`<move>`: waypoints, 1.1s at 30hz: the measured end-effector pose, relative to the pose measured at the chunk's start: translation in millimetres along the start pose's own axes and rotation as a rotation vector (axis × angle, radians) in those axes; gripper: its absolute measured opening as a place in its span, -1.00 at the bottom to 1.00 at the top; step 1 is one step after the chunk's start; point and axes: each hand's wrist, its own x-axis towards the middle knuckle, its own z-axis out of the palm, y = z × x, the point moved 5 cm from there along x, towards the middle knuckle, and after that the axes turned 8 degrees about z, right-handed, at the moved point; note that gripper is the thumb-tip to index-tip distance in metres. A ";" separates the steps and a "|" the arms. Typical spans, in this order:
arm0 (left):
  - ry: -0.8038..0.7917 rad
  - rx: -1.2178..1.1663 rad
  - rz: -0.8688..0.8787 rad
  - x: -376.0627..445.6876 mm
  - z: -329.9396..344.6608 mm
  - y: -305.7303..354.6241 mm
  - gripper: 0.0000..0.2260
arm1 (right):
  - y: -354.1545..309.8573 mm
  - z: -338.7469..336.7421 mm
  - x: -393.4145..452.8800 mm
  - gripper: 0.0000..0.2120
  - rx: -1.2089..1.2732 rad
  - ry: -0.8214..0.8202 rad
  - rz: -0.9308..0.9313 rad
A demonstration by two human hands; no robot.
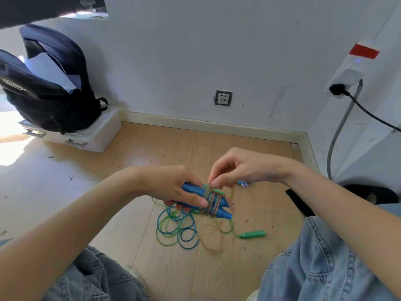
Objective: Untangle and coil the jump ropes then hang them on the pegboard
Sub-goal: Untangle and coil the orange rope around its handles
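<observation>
My left hand (175, 190) grips two blue jump-rope handles (223, 212) held side by side above the floor. Translucent rope (211, 203) in yellow and orange tones is wrapped several times around the handles. My right hand (230, 170) pinches a strand of that rope just above the wraps. Below, on the wooden floor, lies a loose tangle of green and blue rope (178, 230), with a pale strand (209, 237) beside it. A green handle (252, 234) lies to its right. A small blue and white rope end (244, 183) shows behind my right hand.
A dark backpack (47, 88) sits on a white box (86, 135) at the back left. The wall has a socket (223, 98); a power strip (345, 81) with cables hangs at the right. My knees in jeans (321, 257) frame the floor space.
</observation>
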 end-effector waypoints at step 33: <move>0.061 0.309 0.144 3.1 8.8 27.3 -0.90 | 17.8 -26.4 -1.6 -0.71 -0.057 0.448 0.269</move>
